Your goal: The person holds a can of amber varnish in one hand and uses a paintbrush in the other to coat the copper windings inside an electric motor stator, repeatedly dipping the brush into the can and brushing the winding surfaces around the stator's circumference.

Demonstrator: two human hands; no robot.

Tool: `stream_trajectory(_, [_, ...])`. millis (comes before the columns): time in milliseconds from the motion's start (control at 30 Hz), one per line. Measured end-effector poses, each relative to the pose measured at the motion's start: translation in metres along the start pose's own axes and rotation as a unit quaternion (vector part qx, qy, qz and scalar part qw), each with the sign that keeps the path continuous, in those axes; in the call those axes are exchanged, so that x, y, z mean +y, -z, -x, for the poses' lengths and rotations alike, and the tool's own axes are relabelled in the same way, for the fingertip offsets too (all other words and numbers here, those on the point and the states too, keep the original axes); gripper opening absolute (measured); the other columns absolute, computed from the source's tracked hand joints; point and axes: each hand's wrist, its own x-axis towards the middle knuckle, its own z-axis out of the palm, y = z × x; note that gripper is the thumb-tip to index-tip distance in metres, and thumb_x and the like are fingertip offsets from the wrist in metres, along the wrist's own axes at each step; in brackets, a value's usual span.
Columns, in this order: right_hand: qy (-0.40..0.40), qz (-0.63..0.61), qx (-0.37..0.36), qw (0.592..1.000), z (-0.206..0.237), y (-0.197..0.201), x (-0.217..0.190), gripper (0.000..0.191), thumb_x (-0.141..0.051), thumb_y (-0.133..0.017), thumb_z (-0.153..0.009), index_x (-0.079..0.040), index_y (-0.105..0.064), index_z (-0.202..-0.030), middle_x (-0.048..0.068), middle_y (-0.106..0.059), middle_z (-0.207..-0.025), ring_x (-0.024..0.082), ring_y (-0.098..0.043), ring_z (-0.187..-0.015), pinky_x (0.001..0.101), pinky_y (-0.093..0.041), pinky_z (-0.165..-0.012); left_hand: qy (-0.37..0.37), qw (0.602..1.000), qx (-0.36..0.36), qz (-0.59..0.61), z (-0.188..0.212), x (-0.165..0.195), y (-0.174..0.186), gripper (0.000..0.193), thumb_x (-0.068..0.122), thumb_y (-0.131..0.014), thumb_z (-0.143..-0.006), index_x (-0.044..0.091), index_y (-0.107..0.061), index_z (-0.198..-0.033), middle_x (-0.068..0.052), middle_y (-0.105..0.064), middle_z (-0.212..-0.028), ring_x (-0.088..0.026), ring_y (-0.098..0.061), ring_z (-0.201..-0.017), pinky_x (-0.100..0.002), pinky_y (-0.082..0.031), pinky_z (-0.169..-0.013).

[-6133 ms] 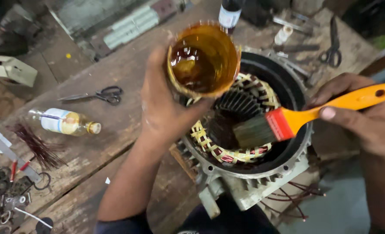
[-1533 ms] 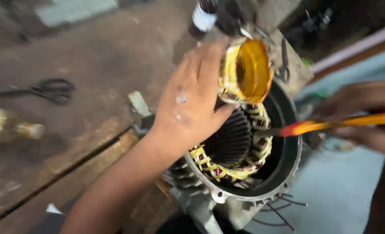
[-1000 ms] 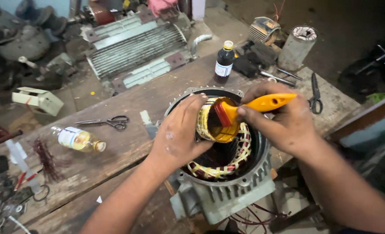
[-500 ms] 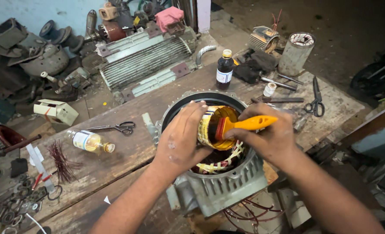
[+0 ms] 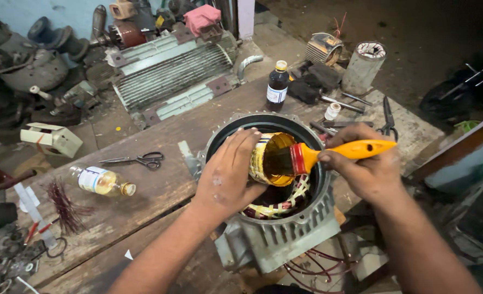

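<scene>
Copper-red wires point(image 5: 317, 267) trail from under the grey finned metal motor housing point(image 5: 277, 239) at the near edge of the worn wooden surface point(image 5: 160, 190). Inside the housing's round opening, yellow-taped windings point(image 5: 285, 204) ring the bore. Over that opening the left hand point(image 5: 228, 177) is closed around a small round container of amber liquid point(image 5: 271, 159), tilted towards the right. The right hand point(image 5: 364, 171) grips the orange handle of a flat paintbrush point(image 5: 334, 151), whose bristles are dipped in the container's mouth.

Left of the housing on the surface lie a clear bottle of pale yellow liquid point(image 5: 101, 181) on its side, black-handled scissors point(image 5: 135, 160) beyond it, and a bundle of dark red wire ends point(image 5: 64, 207) nearer the edge. Beyond the housing a dark brown glass bottle with a yellow cap point(image 5: 278, 86) stands upright, with a small white bottle point(image 5: 333, 111) and a second pair of scissors point(image 5: 387, 115) to its right. Farthest back, off the surface, rests a large ribbed grey motor casing point(image 5: 170, 73) and a grey cylindrical stator point(image 5: 364, 66).
</scene>
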Motion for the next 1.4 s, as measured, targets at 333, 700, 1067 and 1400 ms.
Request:
stream_trajectory(333, [-0.029, -0.083, 0.084, 0.993, -0.004, 0.011, 0.006, 0.016, -0.002, -0.072, -0.096, 0.004, -0.06, -0.103, 0.012, -0.068, -0.094, 0.017, -0.071, -0.078, 0.03, -0.06, -0.068, -0.013, 1.0, -0.007, 0.015, 0.003, -0.033, 0.002, 0.092, 0.016, -0.087, -0.06, -0.004, -0.044, -0.139, -0.024, -0.052, -0.141, -0.044, -0.05, -0.134, -0.048, -0.038, -0.118])
stream_trajectory(700, [-0.063, -0.149, 0.206, 0.965, 0.008, 0.019, 0.027, 0.012, -0.007, -0.067, -0.103, -0.001, -0.056, -0.104, 0.015, -0.064, -0.081, 0.023, -0.063, -0.059, 0.0363, -0.056, -0.06, -0.006, 0.996, -0.008, 0.085, 0.003, -0.089, 0.005, 0.096, 0.018, -0.089, -0.062, -0.003, -0.041, -0.143, -0.025, -0.053, -0.143, -0.044, -0.051, -0.135, -0.049, -0.041, -0.115])
stream_trajectory(1067, [-0.134, -0.125, 0.202, 0.962, 0.047, 0.01, 0.034, 0.019, -0.009, -0.071, -0.103, -0.001, -0.055, -0.099, 0.015, -0.062, -0.082, 0.024, -0.06, -0.058, 0.0342, -0.052, -0.052, 0.009, 0.989, 0.052, 0.137, -0.009, -0.179, -0.015, 0.097, 0.027, -0.099, -0.081, 0.0, -0.034, -0.148, -0.022, -0.056, -0.141, -0.04, -0.059, -0.134, -0.046, -0.049, -0.116])
stream_trajectory(1400, [-0.258, 0.422, -0.021, 0.869, 0.046, -0.039, -0.027, 0.025, -0.012, -0.08, -0.095, 0.003, -0.062, -0.103, 0.016, -0.068, -0.09, 0.02, -0.071, -0.076, 0.0308, -0.06, -0.073, 0.041, 0.974, 0.027, 0.223, 0.004, -0.202, -0.026, 0.096, 0.025, -0.096, -0.09, 0.006, -0.025, -0.153, -0.018, -0.047, -0.151, -0.034, -0.054, -0.138, -0.039, -0.047, -0.118])
